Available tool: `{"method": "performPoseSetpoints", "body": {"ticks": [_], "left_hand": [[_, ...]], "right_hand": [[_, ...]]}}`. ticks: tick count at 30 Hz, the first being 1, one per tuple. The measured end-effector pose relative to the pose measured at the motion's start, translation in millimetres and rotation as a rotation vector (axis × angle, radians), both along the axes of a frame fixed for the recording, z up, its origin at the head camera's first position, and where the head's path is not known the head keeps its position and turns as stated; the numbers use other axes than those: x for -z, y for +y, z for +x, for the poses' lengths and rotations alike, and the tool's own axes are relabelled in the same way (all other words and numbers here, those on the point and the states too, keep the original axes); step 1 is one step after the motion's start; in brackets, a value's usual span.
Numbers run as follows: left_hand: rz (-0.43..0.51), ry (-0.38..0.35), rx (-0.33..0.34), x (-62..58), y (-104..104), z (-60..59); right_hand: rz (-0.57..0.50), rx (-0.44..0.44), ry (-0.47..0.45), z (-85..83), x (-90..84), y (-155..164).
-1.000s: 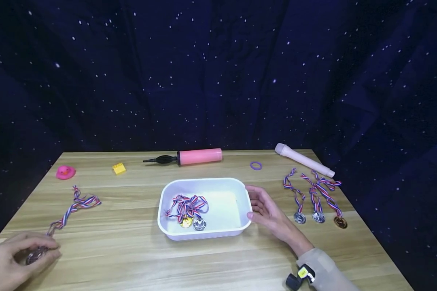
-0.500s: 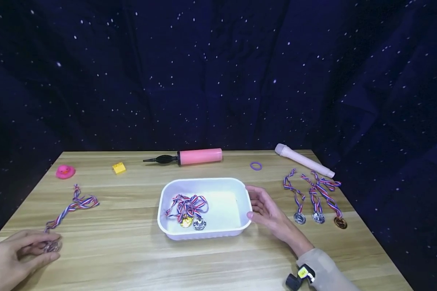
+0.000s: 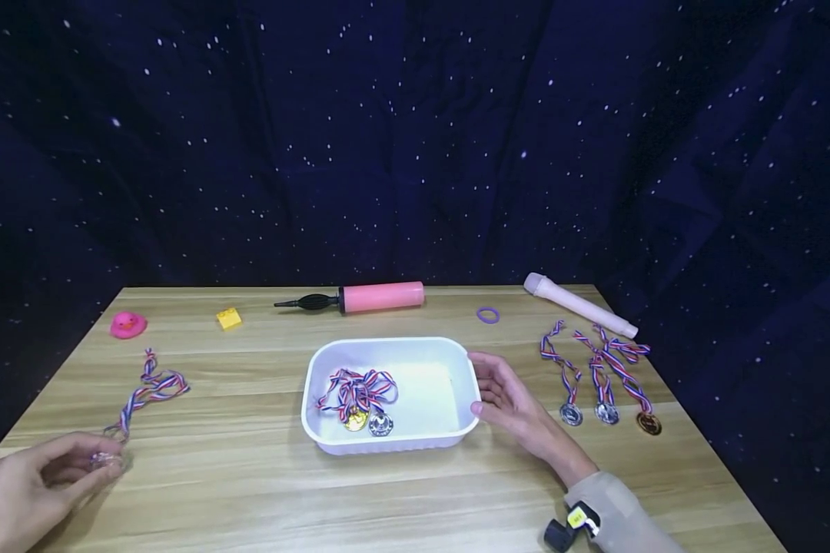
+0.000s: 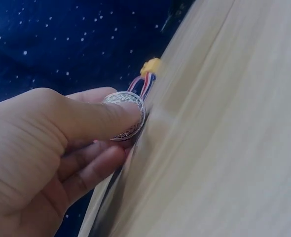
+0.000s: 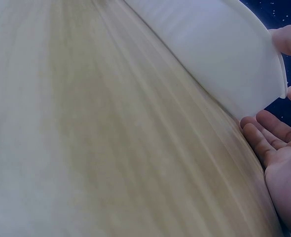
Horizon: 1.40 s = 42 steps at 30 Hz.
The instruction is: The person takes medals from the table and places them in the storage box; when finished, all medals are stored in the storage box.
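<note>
On the bench, near your left corner: your left hand [image 3: 21,484] pinches a silver medal [image 4: 128,116].
Left grip: your thumb presses on top of the medal and your curled fingers [image 4: 93,165] sit under it, so it is grasping the medal.
Medal spot: it sits at the front left of the bench [image 3: 249,491], low and close to the wood.
Ribbon: the red, white and blue ribbon [image 3: 148,388] runs from the medal away from you and lies flat on the bench.
Right hand: your right hand [image 3: 515,403] rests against the right end of the white tub [image 3: 456,361].
Right grip: your fingers are loose and nearly straight, so it is released; only the fingertips [image 5: 288,42] touch the tub rim.
White tub: it stands in the middle of the bench.
Inside the tub: a gold medal [image 3: 355,420] and a silver one [image 3: 380,424] lie side by side, with their ribbons piled on top.
Right side: three more medals [image 3: 605,412] lie in a row with their ribbons stretched out behind them.
Back row: a pink duck [image 3: 127,325], a yellow block [image 3: 228,318], a pink pump [image 3: 366,296], a purple ring [image 3: 487,315] and a pale torch [image 3: 581,305].
Behind the bench: a dark blue cloth with white dots [image 3: 415,138].
</note>
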<state>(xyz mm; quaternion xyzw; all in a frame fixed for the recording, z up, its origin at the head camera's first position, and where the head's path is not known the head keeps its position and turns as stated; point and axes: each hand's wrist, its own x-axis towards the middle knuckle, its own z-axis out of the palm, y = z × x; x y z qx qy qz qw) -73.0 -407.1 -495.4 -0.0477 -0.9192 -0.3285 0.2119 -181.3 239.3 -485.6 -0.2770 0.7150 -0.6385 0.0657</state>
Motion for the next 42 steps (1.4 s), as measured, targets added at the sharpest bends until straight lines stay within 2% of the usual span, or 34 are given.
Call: {"method": "performPoseSetpoints", "body": {"ticks": [4,8,17,20,23,25,28,32,33,35,37,42], "left_hand": [[0.095,0.06,0.057,-5.3,7,-0.1],[0.141,0.073,0.081,-13.2,11,2.1],[0.232,0.026,0.061,-23.9,26,3.2],[0.267,0.028,0.07,-27.1,27,1.9],[0.286,0.048,0.062,-35.2,31,-1.1],[0.314,0.071,0.063,-44.7,34,-4.1],[0.458,0.111,0.142,-62.8,41,-10.8],[0.672,0.163,0.283,-91.0,52,-21.5],[0.682,0.175,0.293,-98.5,56,-24.3],[0.678,0.172,0.307,-113.9,64,-29.9],[0.635,0.159,0.303,-128.6,74,-35.4],[0.385,0.155,0.253,-159.4,104,-47.3]], "right_hand": [[0.001,0.001,-0.002,0.4,-0.3,0],[-0.001,0.002,-0.002,0.3,-0.2,0],[-0.004,0.0,-0.003,-0.2,0.6,-1],[-0.004,0.001,-0.01,-0.5,0.5,-2],[-0.001,0.006,-0.011,-0.7,0.3,-1],[0.0,0.009,-0.01,-0.7,0.2,-1],[0.001,0.015,-0.007,-0.2,0.4,0],[-0.001,0.013,-0.005,0.3,1.1,1],[-0.002,0.01,-0.003,0.3,1.3,1],[-0.002,0.009,-0.003,0.5,1.4,1],[-0.003,0.009,-0.002,0.3,1.2,1],[-0.005,0.005,-0.002,0.0,1.1,0]]}}
